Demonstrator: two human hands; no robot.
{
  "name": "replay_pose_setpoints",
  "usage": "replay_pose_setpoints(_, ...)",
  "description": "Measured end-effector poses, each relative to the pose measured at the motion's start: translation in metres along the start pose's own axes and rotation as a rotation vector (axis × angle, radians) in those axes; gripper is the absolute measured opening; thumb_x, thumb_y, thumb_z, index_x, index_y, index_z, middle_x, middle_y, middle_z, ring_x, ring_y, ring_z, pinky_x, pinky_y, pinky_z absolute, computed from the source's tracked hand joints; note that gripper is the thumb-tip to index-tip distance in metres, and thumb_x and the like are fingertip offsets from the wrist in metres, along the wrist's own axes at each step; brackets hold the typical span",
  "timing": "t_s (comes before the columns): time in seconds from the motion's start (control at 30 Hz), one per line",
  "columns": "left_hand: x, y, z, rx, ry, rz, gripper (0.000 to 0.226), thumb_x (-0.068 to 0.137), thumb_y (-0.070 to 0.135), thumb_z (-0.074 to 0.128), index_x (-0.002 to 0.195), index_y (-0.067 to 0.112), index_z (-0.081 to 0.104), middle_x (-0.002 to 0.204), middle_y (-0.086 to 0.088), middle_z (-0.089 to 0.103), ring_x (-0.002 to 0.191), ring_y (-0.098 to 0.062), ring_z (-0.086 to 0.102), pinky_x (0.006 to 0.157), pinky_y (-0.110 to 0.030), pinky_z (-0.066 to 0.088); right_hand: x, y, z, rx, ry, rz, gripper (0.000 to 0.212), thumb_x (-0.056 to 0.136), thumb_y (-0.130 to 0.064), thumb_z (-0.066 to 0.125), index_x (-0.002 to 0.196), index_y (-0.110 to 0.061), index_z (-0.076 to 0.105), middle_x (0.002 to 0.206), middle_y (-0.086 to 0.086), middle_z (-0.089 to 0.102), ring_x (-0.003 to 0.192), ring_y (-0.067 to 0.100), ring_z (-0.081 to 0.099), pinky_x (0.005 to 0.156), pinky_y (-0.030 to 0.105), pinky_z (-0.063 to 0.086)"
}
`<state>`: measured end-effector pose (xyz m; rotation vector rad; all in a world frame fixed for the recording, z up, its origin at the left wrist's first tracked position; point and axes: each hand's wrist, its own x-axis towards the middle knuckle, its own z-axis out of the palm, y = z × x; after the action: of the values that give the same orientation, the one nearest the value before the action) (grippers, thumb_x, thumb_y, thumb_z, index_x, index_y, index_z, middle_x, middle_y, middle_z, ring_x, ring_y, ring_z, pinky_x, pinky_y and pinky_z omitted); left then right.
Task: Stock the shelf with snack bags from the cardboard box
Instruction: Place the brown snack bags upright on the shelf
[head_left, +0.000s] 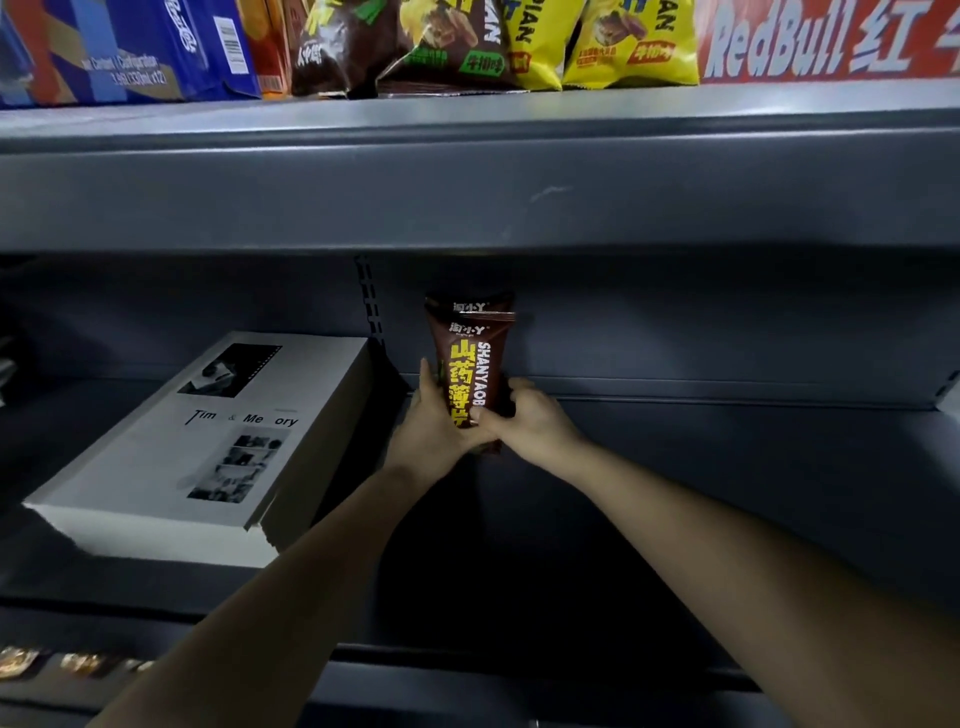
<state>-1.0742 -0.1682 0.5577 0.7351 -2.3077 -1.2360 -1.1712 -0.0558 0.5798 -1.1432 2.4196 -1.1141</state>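
Head camera looks into the dark grey metal shelf bay (727, 467), and both hands are on the product. A dark brown snack bag (470, 358), glossy with yellow lettering down its front, stands upright in the middle of the bay, close to the back panel. A second brown bag of the same print (467, 303) peeks over its top edge from just behind.

The left hand (428, 421) cups the lower left side, fingers running up the bag's edge. The right hand (530, 415) closes in from the other side, thumb laid across the front and fingers curled round the right edge. So both hands grip the bag low down, and they meet at its base. Whether the base touches the shelf floor, I cannot tell; the hands cover it.

Left of the bags, past the slotted upright (370, 296), a flat white box with black-and-white photo prints (208, 431) lies at an angle on the same level.

Up top, the higher grey shelf (467, 171) carries a blue carton (130, 47), brown snack bags (337, 47), yellow snack bags (628, 47) and a red carton with white lettering (831, 36), side by side.
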Motion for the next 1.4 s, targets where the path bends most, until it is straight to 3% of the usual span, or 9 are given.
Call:
replay_pose_setpoints(0.1,-0.009,0.006,-0.006,-0.132,0.062,0.023,0.126,0.056,0.045,0.088,0.151,0.023,0.008,0.145,-0.002,0.038,0.131,-0.014,0.043,0.109,-0.041,0.038,-0.008,0.002,-0.018,-0.001,0.069,0.012,0.059,0.091,-0.049,0.055,0.135,-0.011,0.049,0.133,0.008,0.057,0.123,0.026,0.053,0.095,0.031,0.045)
replay_pose_setpoints(0.23,-0.035,0.028,-0.011,-0.017,0.310,0.117,0.080,0.085,0.038,0.065,0.148,0.011,0.024,0.147,-0.008,0.036,0.136,-0.020,0.035,0.112,-0.042,0.034,-0.026,0.010,-0.047,-0.033,0.092,0.053,0.053,0.092,-0.050,0.051,0.128,-0.012,0.054,0.127,0.008,0.061,0.119,0.027,0.055,0.094,0.037,0.047)
replay_pose_setpoints(0.4,-0.068,0.070,0.002,0.231,0.447,0.309,0.032,0.097,0.021,0.048,0.126,0.009,0.052,0.118,-0.014,0.059,0.111,-0.031,0.055,0.092,-0.047,0.046,-0.065,0.020,-0.084,-0.045,0.095,0.054,0.030,0.094,-0.043,0.052,0.102,-0.015,0.061,0.098,0.003,0.062,0.104,0.025,0.060,0.080,0.030,0.046)
replay_pose_setpoints(0.57,-0.107,0.118,0.048,0.298,0.337,0.414,0.019,0.098,0.022,0.045,0.106,0.012,0.059,0.096,-0.010,0.067,0.089,-0.028,0.063,0.072,-0.037,0.049,-0.118,0.041,-0.124,-0.057,0.093,0.083,0.029,0.093,-0.042,0.052,0.097,-0.016,0.064,0.088,-0.001,0.061,0.094,0.022,0.061,0.078,0.030,0.047)
replay_pose_setpoints(0.87,-0.226,0.191,0.191,0.131,0.223,0.744,0.034,0.097,0.031,0.033,0.106,0.013,0.060,0.072,0.000,0.065,0.061,-0.019,0.062,0.056,-0.039,0.052,-0.237,0.110,-0.216,0.015,0.169,0.103,0.022,0.094,-0.034,0.051,0.083,-0.018,0.063,0.090,-0.001,0.067,0.092,0.017,0.062,0.079,0.030,0.048)
replay_pose_setpoints(0.97,-0.265,0.199,0.242,0.078,0.130,0.748,0.024,0.096,0.030,0.035,0.101,0.022,0.057,0.068,-0.001,0.064,0.057,-0.025,0.061,0.053,-0.040,0.050,-0.279,0.136,-0.243,0.036,0.189,0.135,0.030,0.095,-0.036,0.052,0.073,-0.017,0.060,0.077,-0.002,0.063,0.074,0.013,0.057,0.068,0.026,0.040)
replay_pose_setpoints(1.13,-0.310,0.189,0.311,0.268,0.001,0.686,0.037,0.091,0.037,0.031,0.097,0.020,0.064,0.069,-0.004,0.068,0.059,-0.029,0.063,0.051,-0.040,0.050,-0.344,0.171,-0.269,0.133,0.134,0.200,0.033,0.097,-0.028,0.051,0.087,0.000,0.066,0.068,0.005,0.065,0.061,0.018,0.058,0.067,0.035,0.051)
replay_pose_setpoints(1.3,-0.332,0.163,0.356,0.473,-0.267,0.439,0.026,0.099,0.033,0.036,0.102,0.019,0.058,0.084,-0.006,0.067,0.074,-0.028,0.063,0.060,-0.031,0.042,-0.395,0.212,-0.275,-0.017,-0.170,0.263,0.027,0.096,-0.023,0.048,0.083,-0.006,0.065,0.068,0.003,0.063,0.053,0.008,0.054,0.048,0.016,0.040)
replay_pose_setpoints(1.4,-0.344,0.144,0.372,0.587,-0.353,0.310,0.025,0.099,0.030,0.038,0.101,0.019,0.061,0.094,-0.003,0.068,0.083,-0.023,0.062,0.066,-0.030,0.039,-0.415,0.245,-0.268,-0.138,-0.447,0.319,0.025,0.096,-0.031,0.052,0.095,-0.009,0.065,0.082,0.005,0.066,0.069,0.019,0.061,0.057,0.023,0.048)
